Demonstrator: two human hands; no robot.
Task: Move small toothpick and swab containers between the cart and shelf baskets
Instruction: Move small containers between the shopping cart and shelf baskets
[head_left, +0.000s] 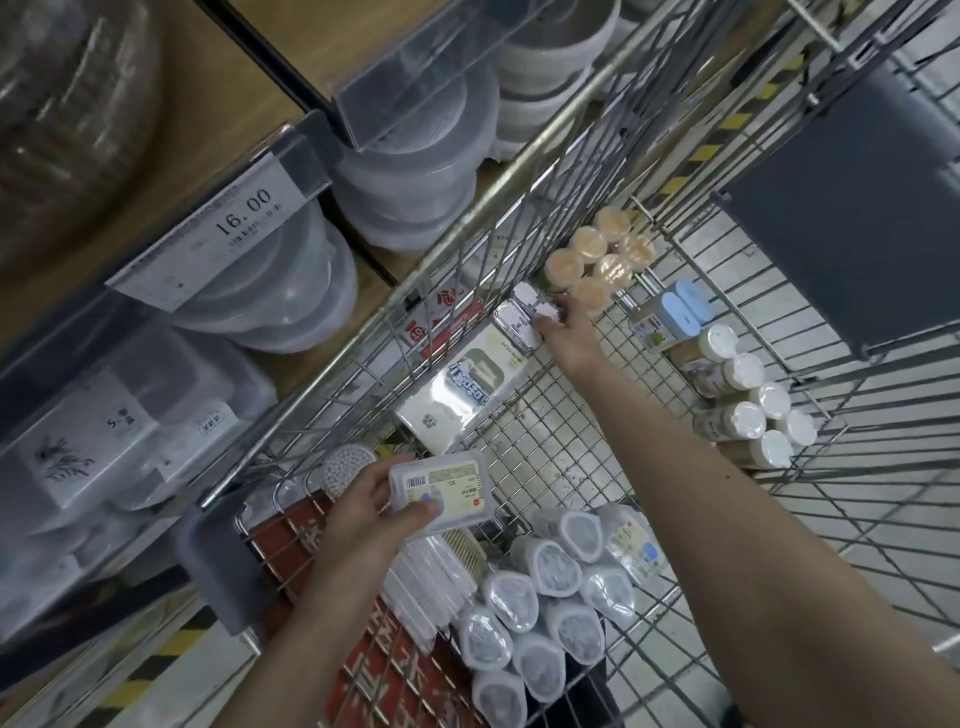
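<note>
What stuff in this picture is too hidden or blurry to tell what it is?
Head view, the only one:
- Printing on the clear rectangular plastic box in the left hand: too small to read.
- Right hand fingers: their tips are hidden behind the small white boxes, so the grip is unclear.
- Shelf tubs: blurred behind clear plastic fronts.

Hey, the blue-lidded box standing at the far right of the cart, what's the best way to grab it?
Grip the blue-lidded box from above, pinching its two broad faces just below the lid. It stands upright with its top free, while white-capped bottles crowd its near side and the cart wire sits close behind. The right hand is nearest.
</note>
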